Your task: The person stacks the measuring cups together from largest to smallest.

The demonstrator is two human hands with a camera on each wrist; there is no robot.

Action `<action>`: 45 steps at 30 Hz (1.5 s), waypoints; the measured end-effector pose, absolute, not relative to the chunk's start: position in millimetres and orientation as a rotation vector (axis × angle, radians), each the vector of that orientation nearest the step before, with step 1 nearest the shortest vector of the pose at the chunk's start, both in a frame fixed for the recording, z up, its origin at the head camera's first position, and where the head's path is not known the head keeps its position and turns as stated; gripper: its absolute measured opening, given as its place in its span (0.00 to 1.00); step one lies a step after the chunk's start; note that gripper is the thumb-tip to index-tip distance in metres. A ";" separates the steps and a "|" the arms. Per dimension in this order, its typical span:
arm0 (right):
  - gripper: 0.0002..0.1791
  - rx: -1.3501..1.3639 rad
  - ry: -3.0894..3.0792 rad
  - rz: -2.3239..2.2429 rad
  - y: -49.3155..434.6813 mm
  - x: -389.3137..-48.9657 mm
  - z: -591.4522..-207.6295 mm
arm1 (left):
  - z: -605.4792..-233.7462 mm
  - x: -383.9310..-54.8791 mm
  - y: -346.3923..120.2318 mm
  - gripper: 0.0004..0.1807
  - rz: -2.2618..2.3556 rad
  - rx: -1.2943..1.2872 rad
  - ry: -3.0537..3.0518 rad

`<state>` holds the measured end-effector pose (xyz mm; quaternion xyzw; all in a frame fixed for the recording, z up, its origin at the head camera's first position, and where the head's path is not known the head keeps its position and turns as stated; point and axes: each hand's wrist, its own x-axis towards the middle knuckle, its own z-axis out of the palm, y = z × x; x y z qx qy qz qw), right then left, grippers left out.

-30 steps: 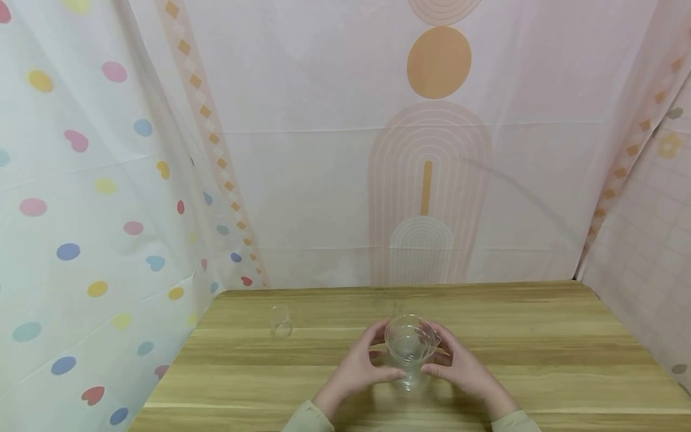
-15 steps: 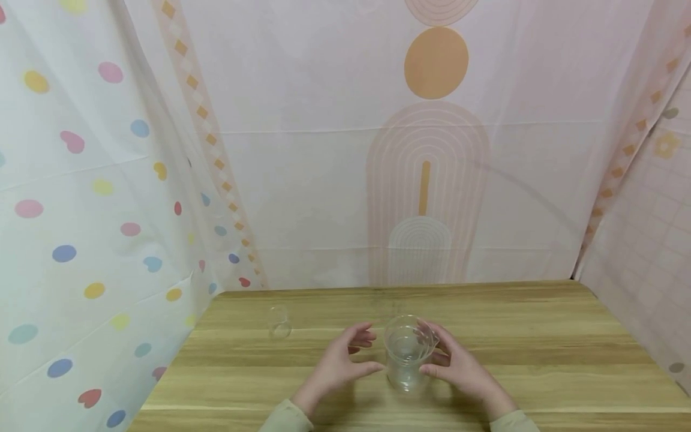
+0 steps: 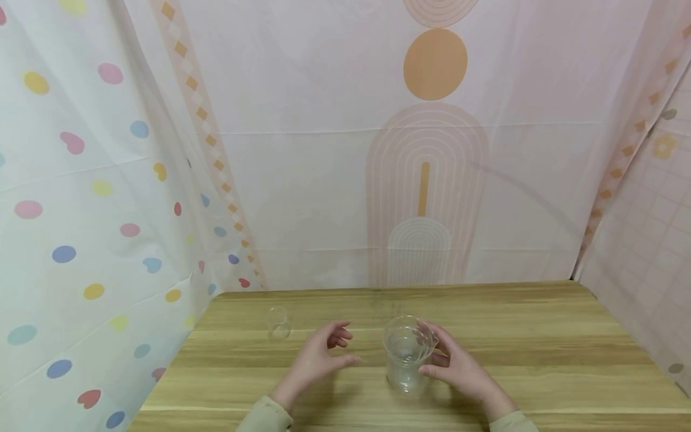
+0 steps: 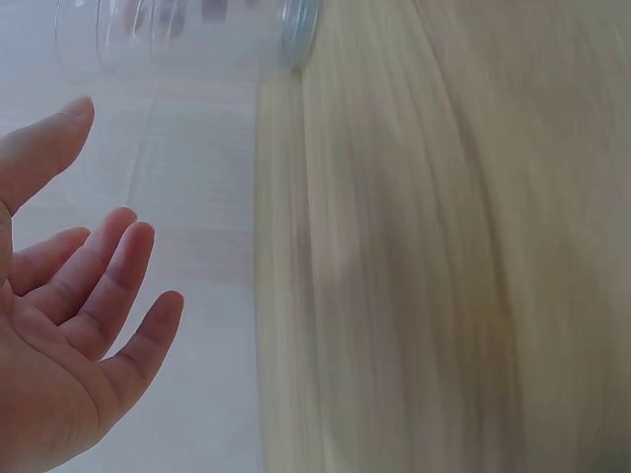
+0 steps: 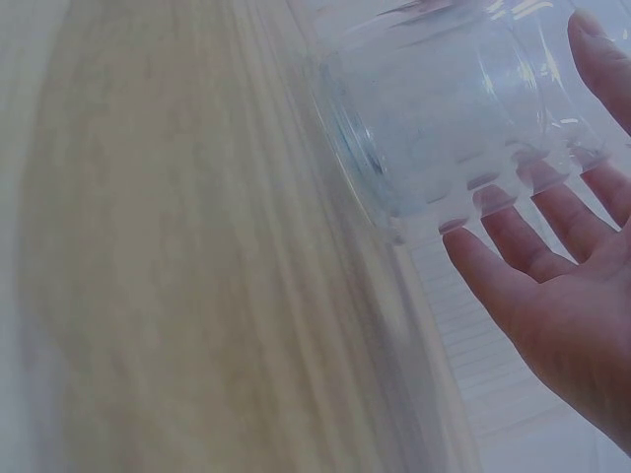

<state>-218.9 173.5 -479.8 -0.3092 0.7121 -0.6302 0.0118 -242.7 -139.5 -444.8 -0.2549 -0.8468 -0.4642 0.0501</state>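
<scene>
A clear glass beaker (image 3: pixel 406 354) with a pouring lip stands upright on the wooden table (image 3: pixel 518 336), near its front. My right hand (image 3: pixel 459 366) holds it from the right, thumb on the near side and fingers around the far side. In the right wrist view the fingertips (image 5: pixel 493 197) meet the glass wall. Left of the beaker, my left hand (image 3: pixel 318 354) is held apart from it with relaxed, slightly bent fingers and holds nothing. The left wrist view catches part of the beaker (image 4: pixel 197 39) beyond the left thumb.
A smaller clear glass vessel (image 3: pixel 279 327) stands farther back on the left of the table. Behind the table hangs a pale patterned cloth (image 3: pixel 313 198), with a dotted cloth (image 3: pixel 108 252) on the left and another cloth (image 3: pixel 648 252) on the right.
My left hand has come off the beaker and moved left, away from it. The right hand stays at the beaker, which stands in about the same place.
</scene>
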 end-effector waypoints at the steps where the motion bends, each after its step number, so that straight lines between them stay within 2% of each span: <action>1: 0.45 -0.965 2.219 -1.966 173.5 -219.0 -479.8 | -443.9 -243.8 -142.5 0.35 -1.396 -0.768 -2.585; 14: 0.46 -0.936 2.216 -1.959 173.5 -218.8 -480.6 | -427.8 -258.8 -180.9 0.27 -1.264 -0.469 -2.600; 23: 0.45 -0.932 2.229 -1.951 173.1 -217.4 -479.2 | -418.3 -270.2 -206.9 0.25 -1.092 -0.411 -2.639; 31: 0.45 -0.933 2.219 -1.963 173.3 -218.0 -478.6 | -415.1 -278.0 -220.9 0.27 -0.780 -0.406 -2.697; 45: 0.45 -0.925 2.218 -1.968 174.0 -218.4 -480.0 | -418.6 -284.1 -235.9 0.38 -0.456 -0.427 -2.735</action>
